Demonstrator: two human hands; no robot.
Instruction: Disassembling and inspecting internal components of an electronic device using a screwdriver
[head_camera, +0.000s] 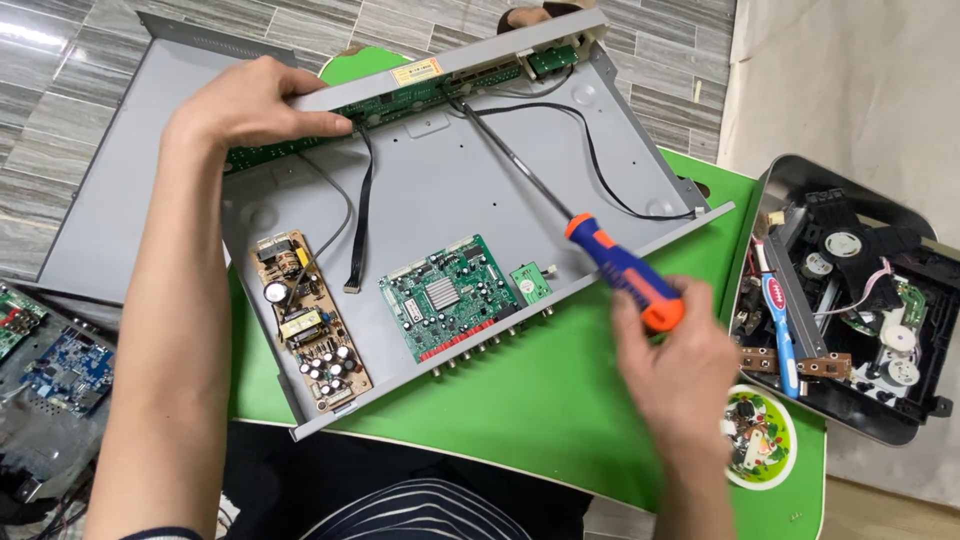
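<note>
my left hand (250, 110) pins the grey chassis (440, 190), right hand (680, 365) fingers closed around the screwdriver (600, 255); i judge its tip could slip and nick the black cable (362, 200)

— What can't you make out?
— The screwdriver (560, 205) tip vanishes behind the front panel board (440, 85). The left hand (245, 105) covers that board's end.
— And the edges?
— The blue circuit board (65, 370) is cut off at left; the small bowl's (760, 440) contents are too tiny to tell.
</note>
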